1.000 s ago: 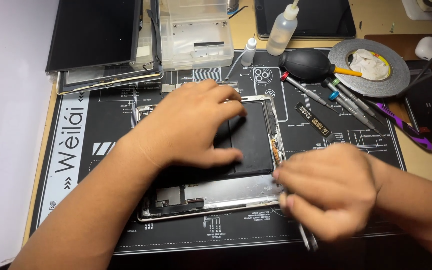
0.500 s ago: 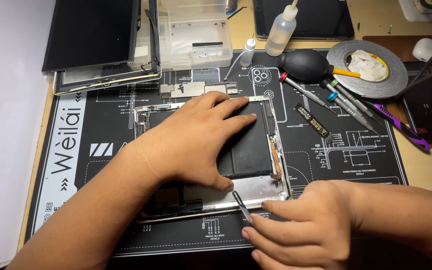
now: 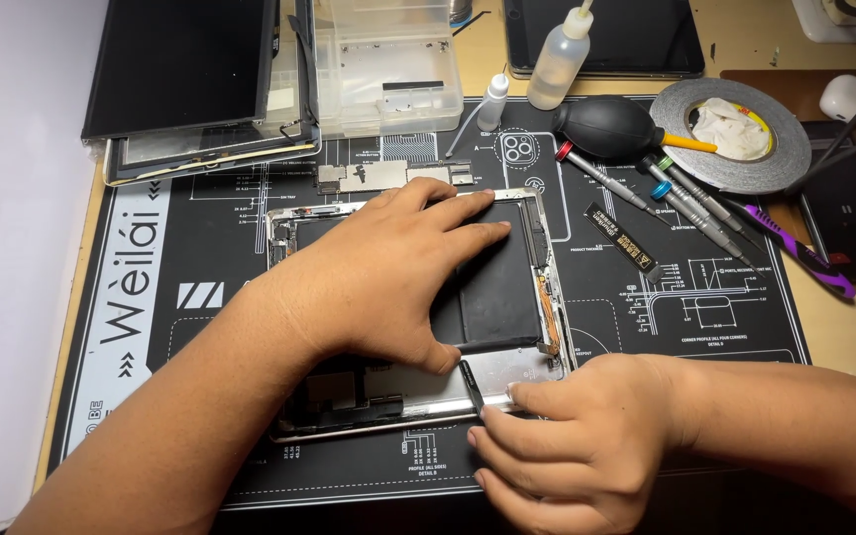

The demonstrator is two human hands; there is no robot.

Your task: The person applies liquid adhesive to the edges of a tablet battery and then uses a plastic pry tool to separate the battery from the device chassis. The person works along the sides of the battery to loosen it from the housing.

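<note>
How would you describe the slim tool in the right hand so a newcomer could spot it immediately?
Start at the opened silver tablet shell in the middle of the black repair mat. At its lower edge, the right hand pinches a thin dark flat pry tool, angled under the black battery. Unlike the screwdrivers upper right, it is in use.

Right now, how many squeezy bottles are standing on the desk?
2. A bigger clear bottle with a thin nozzle stands at the top by the dark tablet. A small white bottle stands left of it, beside the clear plastic box. More may be hidden out of view.
</note>
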